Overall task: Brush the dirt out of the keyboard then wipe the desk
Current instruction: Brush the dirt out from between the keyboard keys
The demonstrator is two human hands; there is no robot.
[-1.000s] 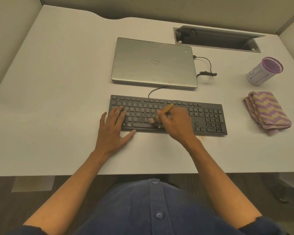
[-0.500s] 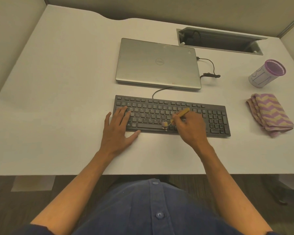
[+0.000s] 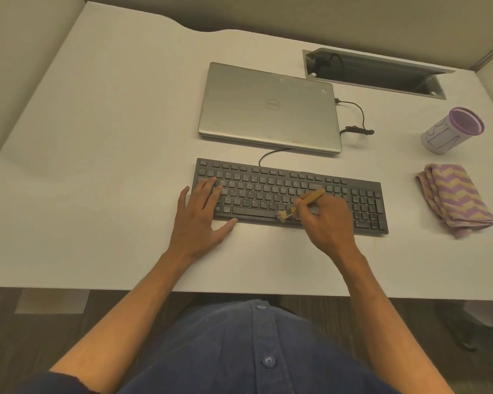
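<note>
A black keyboard [image 3: 268,183] lies on the white desk [image 3: 111,166], in front of me. My left hand [image 3: 202,220] rests flat on the keyboard's left end, fingers straight over the keys, thumb on the desk at the front edge. My right hand [image 3: 328,223] grips a small brush [image 3: 299,204] with a yellow wooden handle. Its pale bristles touch the bottom key row, just right of the space bar. A folded purple and yellow zigzag cloth [image 3: 456,199] lies on the desk to the right of the keyboard.
A closed silver laptop [image 3: 268,109] sits behind the keyboard with a black cable [image 3: 359,120] at its right side. A purple-rimmed cup [image 3: 453,130] stands at the far right. A cable slot [image 3: 376,72] opens at the desk's back. Partition walls border the desk.
My right hand has carried the brush rightward along the keyboard's bottom rows, from the middle keys to just past the space bar. My left hand has stayed on the left end.
</note>
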